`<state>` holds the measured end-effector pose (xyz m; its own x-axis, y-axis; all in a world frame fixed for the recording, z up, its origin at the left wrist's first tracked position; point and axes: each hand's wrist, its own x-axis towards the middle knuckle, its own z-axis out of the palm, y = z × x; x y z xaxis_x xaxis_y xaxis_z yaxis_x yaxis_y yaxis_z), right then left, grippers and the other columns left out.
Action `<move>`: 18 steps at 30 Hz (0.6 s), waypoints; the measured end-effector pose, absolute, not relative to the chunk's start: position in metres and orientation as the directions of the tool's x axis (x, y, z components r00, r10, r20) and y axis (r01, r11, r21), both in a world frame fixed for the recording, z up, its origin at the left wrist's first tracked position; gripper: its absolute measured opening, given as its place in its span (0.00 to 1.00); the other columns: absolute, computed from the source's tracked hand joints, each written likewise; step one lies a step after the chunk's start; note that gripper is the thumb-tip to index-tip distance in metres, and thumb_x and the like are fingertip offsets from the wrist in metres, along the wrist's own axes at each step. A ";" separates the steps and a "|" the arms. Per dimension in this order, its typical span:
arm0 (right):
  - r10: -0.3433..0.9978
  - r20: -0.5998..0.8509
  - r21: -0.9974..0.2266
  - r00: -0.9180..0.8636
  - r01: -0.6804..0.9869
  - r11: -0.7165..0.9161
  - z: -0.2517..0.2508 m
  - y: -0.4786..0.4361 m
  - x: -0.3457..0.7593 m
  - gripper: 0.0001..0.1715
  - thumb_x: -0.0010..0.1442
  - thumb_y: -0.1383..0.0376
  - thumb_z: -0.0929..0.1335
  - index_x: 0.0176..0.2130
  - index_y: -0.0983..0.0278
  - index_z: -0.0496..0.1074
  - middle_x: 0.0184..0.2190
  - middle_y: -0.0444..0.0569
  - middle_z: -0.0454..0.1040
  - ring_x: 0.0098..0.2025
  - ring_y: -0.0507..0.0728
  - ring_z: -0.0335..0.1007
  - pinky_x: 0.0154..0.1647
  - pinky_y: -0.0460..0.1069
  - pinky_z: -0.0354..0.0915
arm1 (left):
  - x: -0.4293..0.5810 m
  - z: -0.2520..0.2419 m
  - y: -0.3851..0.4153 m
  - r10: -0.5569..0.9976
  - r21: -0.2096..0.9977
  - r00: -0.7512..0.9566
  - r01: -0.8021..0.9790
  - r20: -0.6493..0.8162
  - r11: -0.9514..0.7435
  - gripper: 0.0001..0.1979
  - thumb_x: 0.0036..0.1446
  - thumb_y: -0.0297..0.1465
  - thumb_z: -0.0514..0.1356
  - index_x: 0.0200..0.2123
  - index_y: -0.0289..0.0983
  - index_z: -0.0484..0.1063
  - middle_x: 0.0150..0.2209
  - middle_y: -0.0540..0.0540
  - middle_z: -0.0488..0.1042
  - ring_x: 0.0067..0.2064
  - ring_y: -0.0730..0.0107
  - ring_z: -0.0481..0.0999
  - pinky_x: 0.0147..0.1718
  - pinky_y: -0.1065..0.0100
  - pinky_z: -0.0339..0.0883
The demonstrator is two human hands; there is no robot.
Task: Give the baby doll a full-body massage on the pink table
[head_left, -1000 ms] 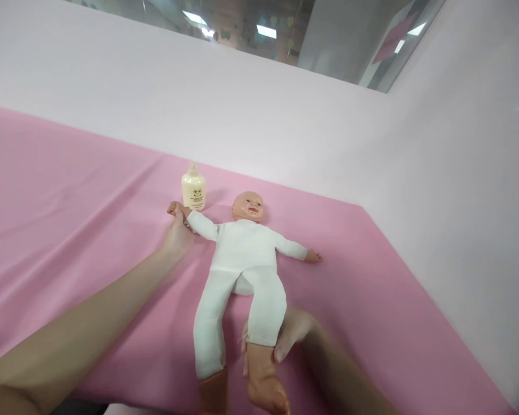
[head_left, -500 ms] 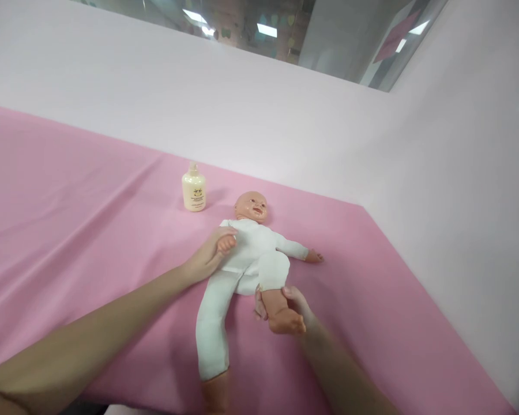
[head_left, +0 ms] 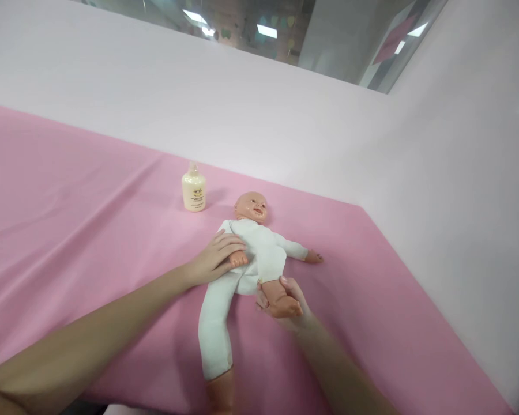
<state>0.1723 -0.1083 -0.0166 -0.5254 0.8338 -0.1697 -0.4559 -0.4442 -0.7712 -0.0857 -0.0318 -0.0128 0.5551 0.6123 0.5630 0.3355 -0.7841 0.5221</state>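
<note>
"Where did the doll (head_left: 256,245) lie from the hands?"

"Right at both. The left hand (head_left: 216,255) was curled over its right arm near the wrist, holding it across the belly, with the doll's hand poking out past the fingers. The right hand (head_left: 300,300) gripped the raised left leg around the ankle from beneath, thumb on one side, fingers on the other."

"And the edges?"

"The head pointed to the far edge of the pink-covered table (head_left: 393,334), the straight leg to the near one. Bare cloth spread between the right hand and the right edge, and a broader, creased stretch ran to the left. The bottle (head_left: 194,193) stood upright just beside the head, near the far edge, before the white wall (head_left: 259,127)."

"What had changed?"

"A second earlier, that arm reached out by the bottle and the leg stretched toward the near edge. Half a second on, both were folded in; now they lay slightly further over the body. The bottle hadn't moved."
</note>
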 end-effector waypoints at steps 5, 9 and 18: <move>0.846 -0.163 -0.784 -0.508 -0.454 -0.423 -0.021 -0.107 0.173 0.25 0.56 0.45 0.68 0.37 0.65 0.75 0.35 0.49 0.74 0.27 0.52 0.63 0.37 0.53 0.64 | -0.085 -0.011 -0.032 0.619 0.534 0.552 0.331 0.559 -0.778 0.18 0.65 0.38 0.57 0.57 0.44 0.71 0.57 0.41 0.74 0.63 0.54 0.67 0.68 0.47 0.46; 0.807 -0.122 -0.783 -0.577 -0.444 -0.436 -0.010 -0.108 0.171 0.28 0.55 0.44 0.69 0.37 0.66 0.75 0.26 0.45 0.70 0.26 0.52 0.61 0.37 0.53 0.64 | -0.087 -0.011 -0.031 0.635 0.573 0.527 0.303 0.565 -0.761 0.18 0.64 0.38 0.59 0.56 0.45 0.72 0.56 0.41 0.74 0.62 0.53 0.67 0.68 0.46 0.46; 0.526 -0.067 -0.810 -0.848 -0.262 -0.525 -0.024 -0.115 0.176 0.36 0.43 0.41 0.71 0.40 0.67 0.73 0.26 0.50 0.76 0.29 0.57 0.72 0.34 0.51 0.66 | -0.087 -0.008 -0.023 0.913 0.887 -0.219 -0.245 0.343 -0.392 0.10 0.62 0.31 0.63 0.47 0.39 0.74 0.51 0.41 0.73 0.60 0.61 0.69 0.65 0.60 0.56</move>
